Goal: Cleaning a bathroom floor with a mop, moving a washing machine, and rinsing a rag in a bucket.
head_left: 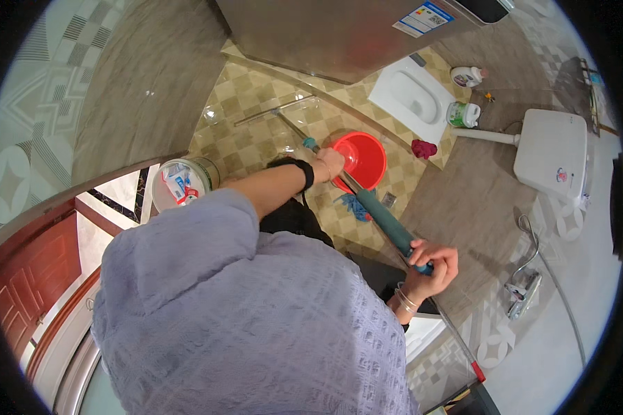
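A long-handled floor squeegee [387, 220] slants across the room, its thin crossbar head [273, 111] resting on the wet-looking tiles. My left hand [329, 163] is closed around the metal shaft, above the teal joint. My right hand [432, 265] wraps the top end of the teal grip, fingers curled. Just behind the shaft stands a red basin [368, 158], partly covered by my left hand and the pole. A crumpled blue cloth or bag [354, 206] lies on the floor by the basin.
A squat toilet [415, 98] sits on a raised step beside a washing-machine-like grey appliance [311, 34]. Bottles [462, 115] and a dark red cloth [423, 149] are near it. A lidded bucket [208, 173] stands left. A cistern [552, 149] and shower hose [557, 277] hang right.
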### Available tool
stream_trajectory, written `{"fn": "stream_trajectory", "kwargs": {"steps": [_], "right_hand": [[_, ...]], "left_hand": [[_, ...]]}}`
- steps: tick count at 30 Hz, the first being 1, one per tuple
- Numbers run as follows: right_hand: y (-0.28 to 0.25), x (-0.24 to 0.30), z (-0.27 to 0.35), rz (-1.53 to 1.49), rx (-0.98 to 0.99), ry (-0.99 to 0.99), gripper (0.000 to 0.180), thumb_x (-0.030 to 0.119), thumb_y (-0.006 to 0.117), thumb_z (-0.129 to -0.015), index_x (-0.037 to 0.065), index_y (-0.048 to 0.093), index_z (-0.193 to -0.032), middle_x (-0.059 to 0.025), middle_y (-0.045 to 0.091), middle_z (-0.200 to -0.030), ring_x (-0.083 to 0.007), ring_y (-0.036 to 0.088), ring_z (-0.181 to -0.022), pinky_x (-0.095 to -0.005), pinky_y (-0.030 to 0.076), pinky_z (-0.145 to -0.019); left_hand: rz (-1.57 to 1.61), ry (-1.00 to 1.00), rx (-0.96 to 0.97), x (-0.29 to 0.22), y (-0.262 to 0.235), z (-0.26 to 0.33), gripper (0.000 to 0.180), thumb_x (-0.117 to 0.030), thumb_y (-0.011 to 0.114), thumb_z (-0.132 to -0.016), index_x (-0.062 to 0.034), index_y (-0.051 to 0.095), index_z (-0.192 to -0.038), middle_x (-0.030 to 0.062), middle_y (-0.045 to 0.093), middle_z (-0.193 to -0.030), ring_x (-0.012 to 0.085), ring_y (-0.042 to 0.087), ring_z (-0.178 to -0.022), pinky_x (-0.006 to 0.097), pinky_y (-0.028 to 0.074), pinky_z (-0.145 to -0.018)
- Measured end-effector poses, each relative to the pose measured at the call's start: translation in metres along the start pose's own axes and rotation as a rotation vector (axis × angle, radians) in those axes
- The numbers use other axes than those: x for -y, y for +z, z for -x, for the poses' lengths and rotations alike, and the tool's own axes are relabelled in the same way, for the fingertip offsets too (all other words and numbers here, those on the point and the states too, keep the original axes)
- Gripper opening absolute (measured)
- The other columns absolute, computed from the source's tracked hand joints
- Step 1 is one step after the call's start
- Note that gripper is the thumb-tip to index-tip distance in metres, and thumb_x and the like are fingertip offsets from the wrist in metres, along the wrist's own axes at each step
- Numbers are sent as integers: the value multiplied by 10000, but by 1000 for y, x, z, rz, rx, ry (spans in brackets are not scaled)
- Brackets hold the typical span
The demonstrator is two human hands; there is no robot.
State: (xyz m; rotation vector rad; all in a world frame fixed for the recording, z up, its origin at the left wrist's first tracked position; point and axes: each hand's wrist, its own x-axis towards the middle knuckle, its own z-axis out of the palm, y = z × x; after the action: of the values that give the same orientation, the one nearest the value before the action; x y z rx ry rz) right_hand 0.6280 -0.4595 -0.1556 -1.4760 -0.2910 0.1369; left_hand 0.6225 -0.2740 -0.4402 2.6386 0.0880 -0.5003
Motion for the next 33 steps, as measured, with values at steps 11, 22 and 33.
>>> {"fn": "stream_trajectory", "kwargs": {"steps": [11, 22, 33], "right_hand": [[-31, 64, 22, 156, -263, -102, 142, 28, 326, -763, 22, 431, -668, -56, 420, -467, -148, 413, -390, -359, 483, -551], [34, -38, 7, -96, 318, 164, 175, 89, 404, -786, 20, 439, -629, -81, 466, -480, -181, 476, -422, -410, 486, -616], [49, 22, -38, -147, 527, 74, 170, -22, 345, -720, -6, 460, -596, -93, 477, -441, -177, 467, -364, -374, 483, -486]], "left_hand": [[-105, 322, 236, -94, -16, 5, 141, -216, 645, -652, -128, 683, -755, 74, 663, -783, 259, 639, -792, 391, 503, -620], [15, -218, -161, 88, -10, 69, 135, -158, 609, -658, -83, 666, -754, 139, 642, -761, 317, 630, -736, 419, 503, -594], [252, -292, -308, 23, -5, 72, 102, -125, 547, -714, -88, 619, -776, 136, 631, -802, 314, 629, -774, 422, 501, -614]]}}
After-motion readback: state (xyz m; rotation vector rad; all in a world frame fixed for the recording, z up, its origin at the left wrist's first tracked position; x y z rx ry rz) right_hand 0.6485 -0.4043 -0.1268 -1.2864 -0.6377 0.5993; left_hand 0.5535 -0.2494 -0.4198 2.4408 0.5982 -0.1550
